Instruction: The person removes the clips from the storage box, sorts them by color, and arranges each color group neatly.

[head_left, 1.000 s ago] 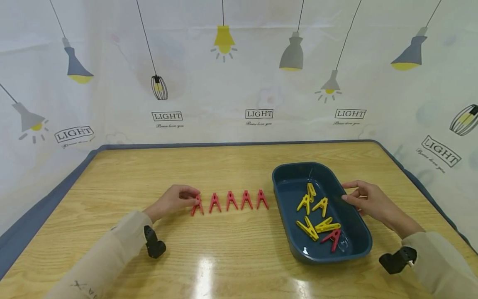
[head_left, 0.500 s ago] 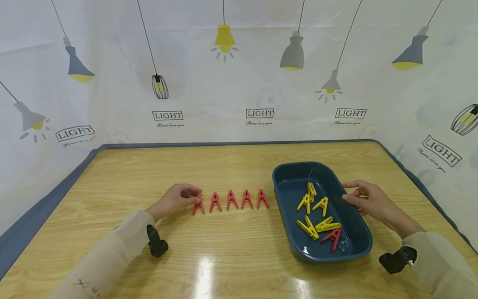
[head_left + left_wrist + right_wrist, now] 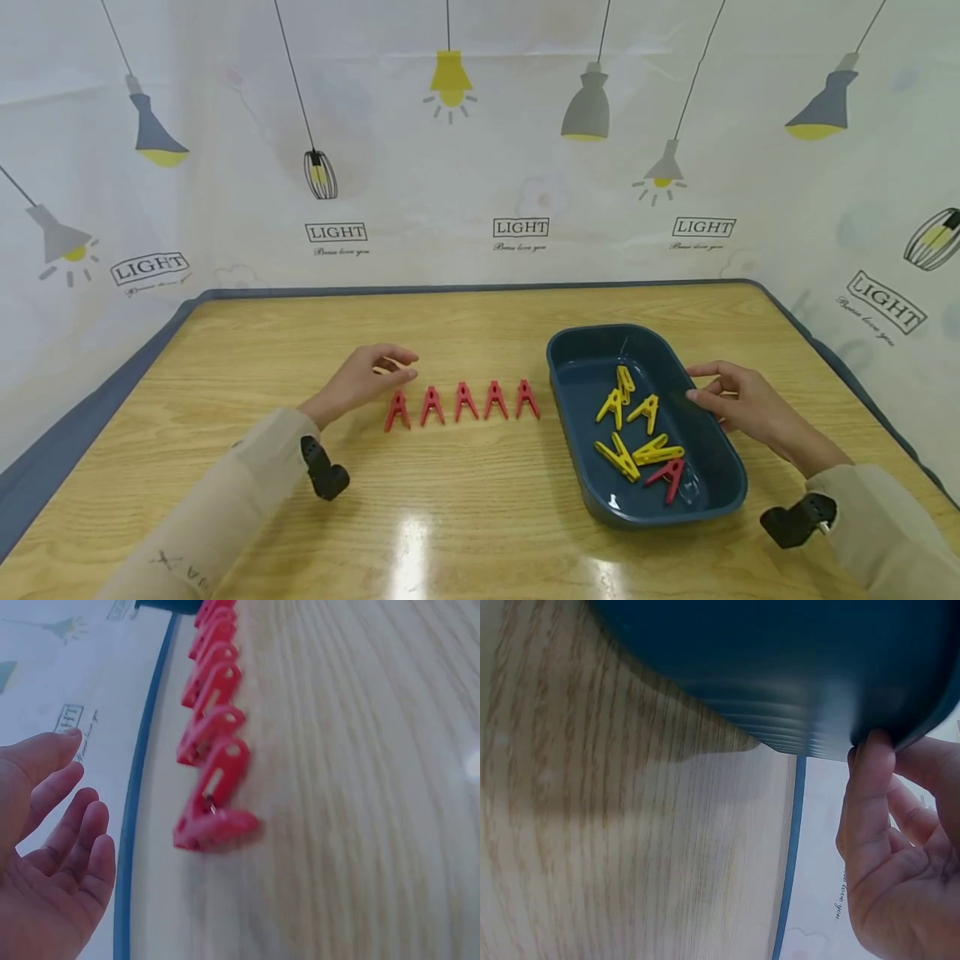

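Note:
My left hand (image 3: 367, 375) is raised just behind the leftmost red clothespin (image 3: 397, 410), fingers relaxed and holding nothing. In the left wrist view the left hand (image 3: 56, 847) is beside the row, its fingers loosely bent and apart from the clothespins. Several red clothespins (image 3: 214, 799) stand in a line across the table, legs spread toward the person. On the right, my right hand (image 3: 742, 404) pinches the rim of a dark blue tub (image 3: 581, 467). The right wrist view shows a fingertip (image 3: 875, 746) against the tub's outer wall, below the rim.
Inside the tub lie several yellow clothespins (image 3: 618, 458) and one red clothespin (image 3: 667, 479). The wooden table (image 3: 465, 517) ends at a blue-edged cloth backdrop (image 3: 420, 200) printed with lamps. A black wrist camera (image 3: 324, 468) sits on the left sleeve.
The left hand has let go of the leftmost red clothespin and lifted up and away from it, fingers spreading. That clothespin stays standing in the row. The right hand and tub have not moved.

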Demonstrator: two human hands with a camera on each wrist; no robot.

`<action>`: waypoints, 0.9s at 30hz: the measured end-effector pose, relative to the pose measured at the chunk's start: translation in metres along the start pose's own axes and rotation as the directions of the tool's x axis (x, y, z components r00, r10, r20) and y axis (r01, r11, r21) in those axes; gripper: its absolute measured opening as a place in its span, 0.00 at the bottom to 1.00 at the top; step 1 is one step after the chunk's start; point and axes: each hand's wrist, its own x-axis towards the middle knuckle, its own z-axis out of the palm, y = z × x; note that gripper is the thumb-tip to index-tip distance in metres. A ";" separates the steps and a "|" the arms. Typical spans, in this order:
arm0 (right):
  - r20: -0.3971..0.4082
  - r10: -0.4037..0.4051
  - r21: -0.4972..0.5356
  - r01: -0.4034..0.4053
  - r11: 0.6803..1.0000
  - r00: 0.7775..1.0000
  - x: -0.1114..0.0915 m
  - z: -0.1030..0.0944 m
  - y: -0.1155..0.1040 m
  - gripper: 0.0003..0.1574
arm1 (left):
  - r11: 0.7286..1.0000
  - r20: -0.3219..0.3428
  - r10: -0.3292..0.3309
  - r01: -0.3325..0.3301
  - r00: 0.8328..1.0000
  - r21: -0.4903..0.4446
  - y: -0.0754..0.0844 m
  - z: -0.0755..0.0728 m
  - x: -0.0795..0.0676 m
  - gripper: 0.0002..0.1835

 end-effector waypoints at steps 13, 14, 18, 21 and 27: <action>-0.006 0.003 -0.006 -0.003 1.000 1.000 0.000 0.001 0.001 0.35 | 0.980 0.113 0.198 -0.195 0.974 -0.044 0.052 0.027 0.011 0.14; -0.007 0.002 -0.006 -0.002 1.000 1.000 0.001 0.001 0.001 0.35 | 0.975 0.121 0.221 -0.217 0.968 -0.045 0.055 0.030 0.011 0.13; -0.008 0.002 -0.007 -0.002 1.000 1.000 0.001 0.001 0.002 0.35 | 0.964 0.157 0.267 -0.263 0.951 -0.047 0.068 0.044 0.013 0.12; -0.006 -0.001 -0.004 0.001 1.000 1.000 0.001 0.001 0.002 0.35 | 0.959 0.183 0.283 -0.277 0.942 -0.059 0.078 0.054 0.014 0.11; -0.010 -0.004 -0.005 0.004 1.000 1.000 0.001 0.001 0.002 0.34 | 0.941 0.241 0.337 -0.334 0.910 -0.056 0.095 0.075 0.017 0.09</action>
